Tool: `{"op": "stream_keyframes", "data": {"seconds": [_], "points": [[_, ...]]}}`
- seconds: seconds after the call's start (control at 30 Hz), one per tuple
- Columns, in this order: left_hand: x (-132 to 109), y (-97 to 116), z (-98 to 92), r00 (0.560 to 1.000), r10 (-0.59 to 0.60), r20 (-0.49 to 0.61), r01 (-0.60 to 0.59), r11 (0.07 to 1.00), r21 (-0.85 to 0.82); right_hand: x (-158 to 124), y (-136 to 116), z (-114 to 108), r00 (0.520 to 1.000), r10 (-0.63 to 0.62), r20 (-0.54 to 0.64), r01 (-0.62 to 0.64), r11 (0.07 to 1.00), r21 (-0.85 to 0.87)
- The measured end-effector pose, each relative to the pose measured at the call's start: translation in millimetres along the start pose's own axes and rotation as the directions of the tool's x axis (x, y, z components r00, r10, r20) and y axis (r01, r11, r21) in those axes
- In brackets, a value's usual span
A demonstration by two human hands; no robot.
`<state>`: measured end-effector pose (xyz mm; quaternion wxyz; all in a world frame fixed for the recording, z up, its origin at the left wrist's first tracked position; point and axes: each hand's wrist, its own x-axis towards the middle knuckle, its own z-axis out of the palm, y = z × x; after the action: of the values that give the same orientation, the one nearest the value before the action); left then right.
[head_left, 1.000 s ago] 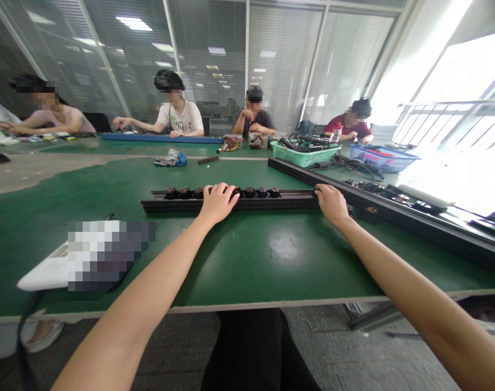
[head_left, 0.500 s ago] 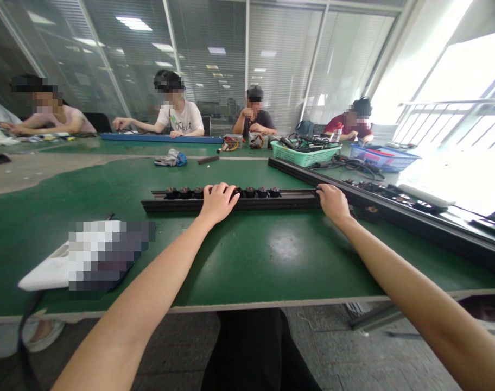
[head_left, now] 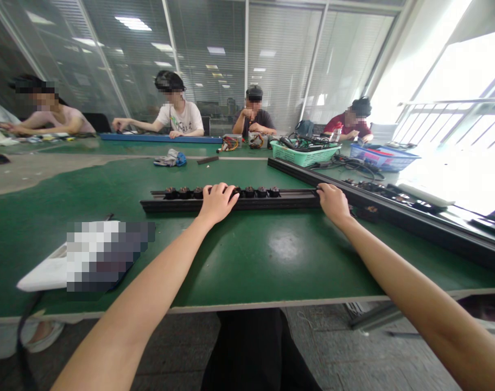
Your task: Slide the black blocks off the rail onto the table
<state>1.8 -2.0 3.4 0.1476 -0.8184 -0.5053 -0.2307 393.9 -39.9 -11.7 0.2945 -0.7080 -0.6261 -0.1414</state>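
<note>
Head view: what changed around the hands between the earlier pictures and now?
The bare right hand shifted very slightly right at the long black rail. Nothing was visibly grasped or released. The bare left hand, rail and round black parts on it stayed put.

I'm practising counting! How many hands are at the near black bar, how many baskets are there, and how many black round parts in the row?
Left hand and right hand: 2
Green basket and blue basket: 2
Round parts: at least 6, some hidden
Total: at least 10

A workshop: people (head_left: pixel 182 118) seated around a parts-strewn green worktable (head_left: pixel 247 260).
</note>
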Motion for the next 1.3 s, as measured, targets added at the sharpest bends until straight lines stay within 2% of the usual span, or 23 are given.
{"op": "stream_keyframes", "data": {"seconds": [1.3], "points": [[0.3,0.0,-0.5,1.000,0.001,0.000,-0.001,1.000,-0.016,0.2,0.5,-2.7,1.000,0.013,0.003,-0.013,1.000,0.025]]}}
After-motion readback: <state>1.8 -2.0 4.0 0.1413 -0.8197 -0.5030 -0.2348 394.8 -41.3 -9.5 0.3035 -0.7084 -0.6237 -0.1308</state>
